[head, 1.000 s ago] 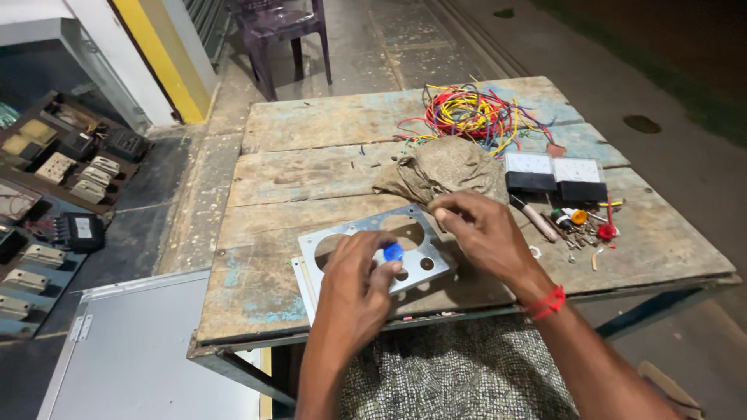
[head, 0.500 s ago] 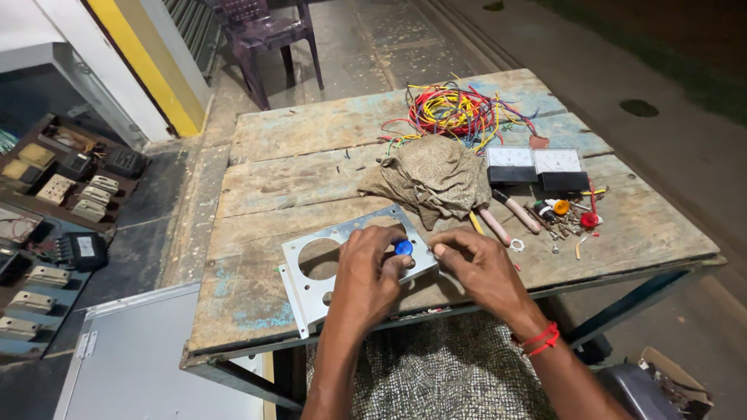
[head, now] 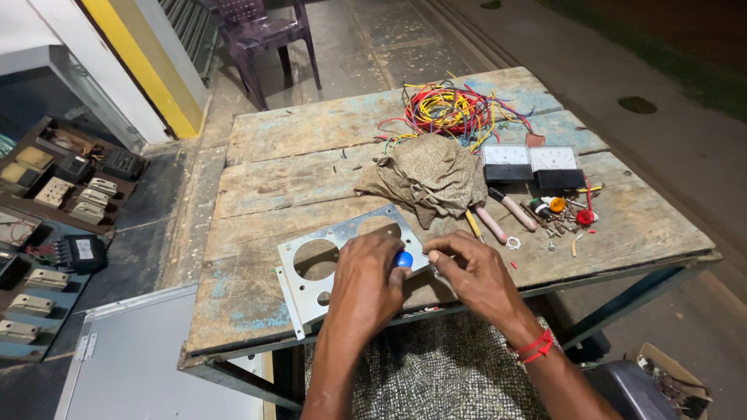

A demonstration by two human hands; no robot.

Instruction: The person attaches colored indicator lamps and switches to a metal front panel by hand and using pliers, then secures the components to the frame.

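Planks of a worn wooden table (head: 264,179) outdoors bear a metal plate (head: 311,260); both hands' fingers (head: 393,247) pinch a blue knob (head: 403,259).

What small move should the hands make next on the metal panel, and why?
Probably seat the blue round part squarely into its panel hole. The left hand presses it against the metal panel, while the right hand pinches beside it; whether it sits flush is hidden.
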